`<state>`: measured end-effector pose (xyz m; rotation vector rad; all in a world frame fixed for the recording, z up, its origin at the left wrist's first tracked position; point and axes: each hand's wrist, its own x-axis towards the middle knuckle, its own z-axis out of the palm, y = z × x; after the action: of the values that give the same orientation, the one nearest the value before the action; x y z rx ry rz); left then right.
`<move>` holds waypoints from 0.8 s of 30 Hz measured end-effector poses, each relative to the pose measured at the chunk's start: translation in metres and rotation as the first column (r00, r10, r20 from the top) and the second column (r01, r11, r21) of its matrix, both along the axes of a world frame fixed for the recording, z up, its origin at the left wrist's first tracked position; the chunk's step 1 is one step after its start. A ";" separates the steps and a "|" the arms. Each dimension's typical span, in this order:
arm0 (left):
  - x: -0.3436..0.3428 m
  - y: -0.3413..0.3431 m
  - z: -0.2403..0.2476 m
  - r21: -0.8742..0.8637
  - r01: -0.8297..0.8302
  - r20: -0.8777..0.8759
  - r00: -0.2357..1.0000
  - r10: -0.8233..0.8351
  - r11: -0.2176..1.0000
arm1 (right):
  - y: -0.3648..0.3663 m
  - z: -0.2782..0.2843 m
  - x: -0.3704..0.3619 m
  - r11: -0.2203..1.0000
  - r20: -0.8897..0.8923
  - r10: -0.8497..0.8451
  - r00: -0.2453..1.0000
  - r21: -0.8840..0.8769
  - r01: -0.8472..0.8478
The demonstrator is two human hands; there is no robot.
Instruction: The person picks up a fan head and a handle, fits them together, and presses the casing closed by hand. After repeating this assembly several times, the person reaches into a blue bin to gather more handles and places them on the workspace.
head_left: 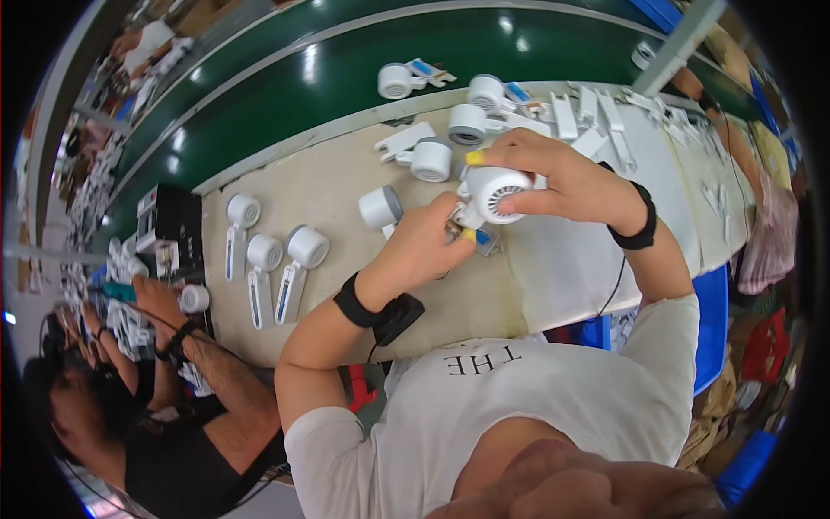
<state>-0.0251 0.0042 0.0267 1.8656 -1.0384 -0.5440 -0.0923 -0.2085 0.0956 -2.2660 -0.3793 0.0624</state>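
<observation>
Over the middle of the bench, my right hand [553, 177] is wrapped round the head of a small white handheld fan [499, 195], whose slotted grille shows. My left hand [421, 240] pinches the narrow neck end of the same fan, where small parts and something blue show by the fingertips. Yellow covers sit on some of my fingertips, and each wrist wears a black band. Close beyond my left hand lies another white fan head [380, 208] with a grey rim. Farther off is a fan head [430, 160] beside a white handle shell [406, 137].
Three fans with handles [291, 270] lie at the left. More fan heads [468, 124] and white shells [565, 117] spread along the far edge, beside a green conveyor belt [294, 73]. A co-worker's hand [160, 303] holds a teal tool at left. A blue bin [711, 329] stands at right.
</observation>
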 end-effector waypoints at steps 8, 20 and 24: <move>-0.006 0.000 -0.008 -0.175 -0.051 -0.660 0.747 -0.079 0.983 | -0.014 -0.050 -0.001 0.963 0.146 -0.113 0.983 0.261 0.072; 0.028 0.001 -0.015 -0.359 -0.249 -0.713 0.695 -0.093 0.899 | -0.042 -0.112 -0.044 0.790 0.079 -0.477 0.876 -0.399 0.466; 0.026 0.002 -0.016 -0.498 -0.395 -0.704 0.704 -0.094 0.772 | -0.045 -0.116 -0.047 0.824 0.214 -0.403 0.890 -0.338 0.455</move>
<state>0.0010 0.0057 0.0104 0.9795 -0.4265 -0.6330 -0.1392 -0.2538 -0.0204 -2.6997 0.1021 -0.2762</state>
